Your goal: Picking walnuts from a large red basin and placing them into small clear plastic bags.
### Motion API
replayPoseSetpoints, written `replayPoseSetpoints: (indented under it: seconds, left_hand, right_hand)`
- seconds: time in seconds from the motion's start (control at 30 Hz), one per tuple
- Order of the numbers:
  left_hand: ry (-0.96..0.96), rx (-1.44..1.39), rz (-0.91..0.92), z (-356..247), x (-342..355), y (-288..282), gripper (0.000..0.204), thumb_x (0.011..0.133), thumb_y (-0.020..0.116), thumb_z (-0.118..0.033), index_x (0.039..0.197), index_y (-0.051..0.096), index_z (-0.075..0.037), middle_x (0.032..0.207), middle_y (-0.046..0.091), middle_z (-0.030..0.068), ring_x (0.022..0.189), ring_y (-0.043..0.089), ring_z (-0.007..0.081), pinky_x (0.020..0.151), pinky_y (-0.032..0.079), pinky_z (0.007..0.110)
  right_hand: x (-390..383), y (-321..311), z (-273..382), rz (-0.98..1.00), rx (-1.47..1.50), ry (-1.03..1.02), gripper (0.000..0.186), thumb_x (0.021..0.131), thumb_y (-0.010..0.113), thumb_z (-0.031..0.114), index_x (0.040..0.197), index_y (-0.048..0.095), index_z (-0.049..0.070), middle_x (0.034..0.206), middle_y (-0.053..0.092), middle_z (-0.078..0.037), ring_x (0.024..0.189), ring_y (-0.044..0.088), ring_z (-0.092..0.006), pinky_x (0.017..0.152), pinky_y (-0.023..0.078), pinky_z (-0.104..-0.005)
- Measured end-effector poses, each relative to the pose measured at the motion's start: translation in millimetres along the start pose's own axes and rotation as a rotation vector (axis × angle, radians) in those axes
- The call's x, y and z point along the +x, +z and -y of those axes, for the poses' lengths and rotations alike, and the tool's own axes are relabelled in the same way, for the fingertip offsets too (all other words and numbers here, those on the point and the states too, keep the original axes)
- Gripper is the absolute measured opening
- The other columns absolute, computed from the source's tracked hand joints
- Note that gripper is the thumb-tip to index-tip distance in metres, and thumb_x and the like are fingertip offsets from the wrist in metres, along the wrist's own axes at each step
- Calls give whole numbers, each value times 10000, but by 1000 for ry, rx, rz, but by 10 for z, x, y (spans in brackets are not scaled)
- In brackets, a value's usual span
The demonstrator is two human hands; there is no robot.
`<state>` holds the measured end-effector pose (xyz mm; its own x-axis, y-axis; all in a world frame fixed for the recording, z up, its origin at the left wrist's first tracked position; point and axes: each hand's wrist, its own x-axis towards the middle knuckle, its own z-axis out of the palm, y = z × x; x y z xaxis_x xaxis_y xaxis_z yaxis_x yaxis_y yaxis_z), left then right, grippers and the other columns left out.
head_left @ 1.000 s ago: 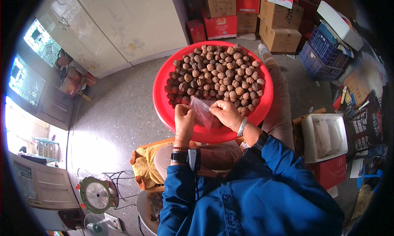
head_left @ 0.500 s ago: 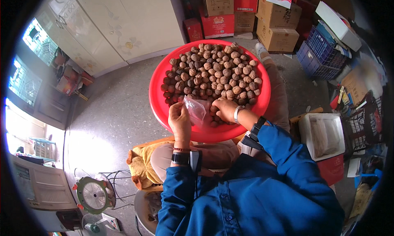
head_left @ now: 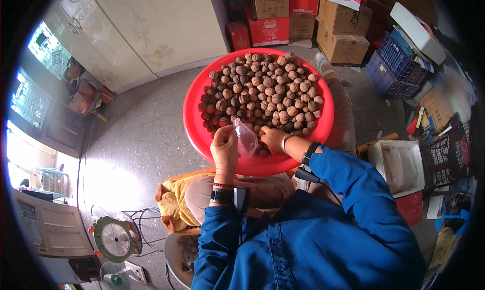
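A wide red basin (head_left: 193, 119) is heaped with brown walnuts (head_left: 268, 90) in their shells. Over its near side, my left hand (head_left: 224, 144) pinches the edge of a small clear plastic bag (head_left: 246, 138), which hangs tilted with its mouth up. Just right of the bag is my right hand (head_left: 275, 140), its fingers curled round a walnut close to the bag's edge. Part of that walnut is hidden by the fingers.
Cardboard boxes (head_left: 343, 47) and red cartons stand beyond the basin, with blue crates (head_left: 391, 70) at far right. A white foam box (head_left: 396, 169) holds stacked clear bags on the right. A round fan (head_left: 115, 239) and cables lie left, near a metal bowl (head_left: 174, 259).
My right hand has drawn left and slightly nearer, from the walnuts toward the bag. My left hand and the bag have shifted a little to the right.
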<state>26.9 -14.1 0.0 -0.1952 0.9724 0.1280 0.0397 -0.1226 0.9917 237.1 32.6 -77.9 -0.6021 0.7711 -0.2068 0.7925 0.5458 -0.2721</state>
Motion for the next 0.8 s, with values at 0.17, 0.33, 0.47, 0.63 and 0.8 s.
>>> replayPoseSetpoints:
  seconds: [0.17,0.33,0.47,0.63,0.8]
  left_hand:
    - [-86,-102,109,-6,38,-32,113,1003,642,-104,1084,685,-39,817,663,-16,585,540,41,493,438,206]
    - [-107,-117,100,-9,57,-54,122,1002,639,-109,1088,679,-32,821,666,0,578,552,56,457,445,222]
    - [-127,-87,96,47,66,-44,122,1004,633,-112,1085,672,-30,824,666,8,554,547,59,435,442,230]
    - [-82,-91,70,70,63,-55,119,1004,636,-121,1074,668,-31,817,662,6,544,540,51,429,441,230]
    - [-89,-71,68,10,57,-11,123,1006,631,-126,1072,667,-29,815,660,5,547,542,50,432,442,227]
  right_hand:
    - [-33,-75,67,20,25,81,435,820,775,205,1171,666,-29,1331,531,-246,1161,623,-411,1010,517,-419]
    - [-128,-283,216,-19,54,162,357,829,754,174,1153,701,35,1317,545,-236,1164,618,-410,1008,516,-418]
    - [-174,-253,174,-142,179,272,344,804,800,195,1129,724,113,1294,558,-214,1166,612,-406,997,520,-428]
    - [-167,-332,184,-156,231,169,427,773,851,254,1145,684,130,1308,558,-166,1189,608,-397,982,526,-449]
    - [-119,-210,144,-43,115,-2,527,775,852,337,1183,641,80,1353,517,-168,1220,600,-402,1010,520,-471]
